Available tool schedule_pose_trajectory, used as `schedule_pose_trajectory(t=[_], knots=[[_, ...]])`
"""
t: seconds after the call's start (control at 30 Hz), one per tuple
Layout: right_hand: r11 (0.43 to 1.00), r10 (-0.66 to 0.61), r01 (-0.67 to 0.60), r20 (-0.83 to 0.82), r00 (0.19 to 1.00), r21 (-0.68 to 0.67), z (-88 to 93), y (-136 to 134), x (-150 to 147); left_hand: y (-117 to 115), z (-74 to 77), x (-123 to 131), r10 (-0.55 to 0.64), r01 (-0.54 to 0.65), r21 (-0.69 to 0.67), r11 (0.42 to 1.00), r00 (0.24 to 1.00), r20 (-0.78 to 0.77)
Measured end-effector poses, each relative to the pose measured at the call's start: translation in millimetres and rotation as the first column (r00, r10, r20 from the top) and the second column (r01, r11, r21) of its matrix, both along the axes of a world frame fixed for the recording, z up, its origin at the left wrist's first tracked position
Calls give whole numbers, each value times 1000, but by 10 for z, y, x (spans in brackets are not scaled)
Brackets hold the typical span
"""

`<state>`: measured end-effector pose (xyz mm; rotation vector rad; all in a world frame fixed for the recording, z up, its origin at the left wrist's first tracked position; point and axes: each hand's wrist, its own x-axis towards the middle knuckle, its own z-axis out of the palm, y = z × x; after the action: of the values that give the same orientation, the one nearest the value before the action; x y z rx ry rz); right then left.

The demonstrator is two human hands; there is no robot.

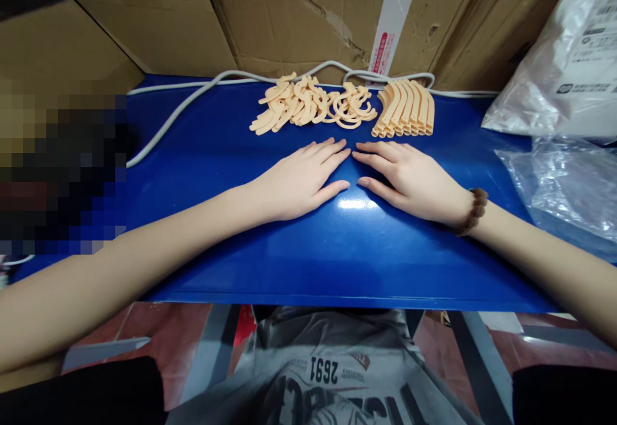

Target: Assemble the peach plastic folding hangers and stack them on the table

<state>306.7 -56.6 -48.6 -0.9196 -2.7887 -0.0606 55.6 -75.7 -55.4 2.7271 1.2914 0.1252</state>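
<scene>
Across a blue tabletop (270, 261), our left hand (306, 182) and right hand (415, 180) rest palm-down, opened out and holding nothing, near each other but apart. Just beyond the left hand lies a loose heap of beige curved pieces (307, 107); just beyond the right, beige tubes (405, 108) form a tidy stack. Behind runs a white cable (332, 63) before cardboard boxes (289, 17) with red-printed tape (393, 17). To our right sits a white bag (554, 71), its print too blurred to read. Our grey shirt (380, 348) reads "2691", upside down.
</scene>
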Motion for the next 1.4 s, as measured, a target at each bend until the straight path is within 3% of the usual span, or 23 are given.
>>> schedule_pose_trajectory(t=[0.13, 0.3, 0.5, 0.7, 0.93, 1.07, 1.3, 1.4], knots=[[990, -97, 97, -3, 995, 105, 181, 77, -42, 2, 4, 9, -4, 4, 11, 1000, 1000, 0], [954, -202, 195, 9, 979, 228, 355, 469, -119, -4, 32, 26, 8, -8, 3, 1000, 1000, -21], [920, -302, 268, 82, 950, 287, 290, 970, -275, -8, 49, 33, 4, -4, -5, 1000, 1000, -27], [930, -284, 242, 125, 951, 277, 245, 1139, -335, -2, 50, 32, -2, 2, -8, 1000, 1000, -19], [923, -270, 220, 124, 955, 315, 234, 1143, -322, -15, 58, 37, 7, -7, -11, 1000, 999, -40], [920, -281, 234, 115, 953, 314, 326, 1059, -291, -15, 47, 38, 3, -4, -1, 1000, 1000, -24], [910, -266, 220, 89, 960, 353, 518, 542, -133, -8, 12, 20, 0, 0, -14, 1000, 1000, 29], [937, -186, 152, 82, 979, 313, 494, 257, -52, -23, 22, -1, -1, -3, 21, 1000, 979, 203]])
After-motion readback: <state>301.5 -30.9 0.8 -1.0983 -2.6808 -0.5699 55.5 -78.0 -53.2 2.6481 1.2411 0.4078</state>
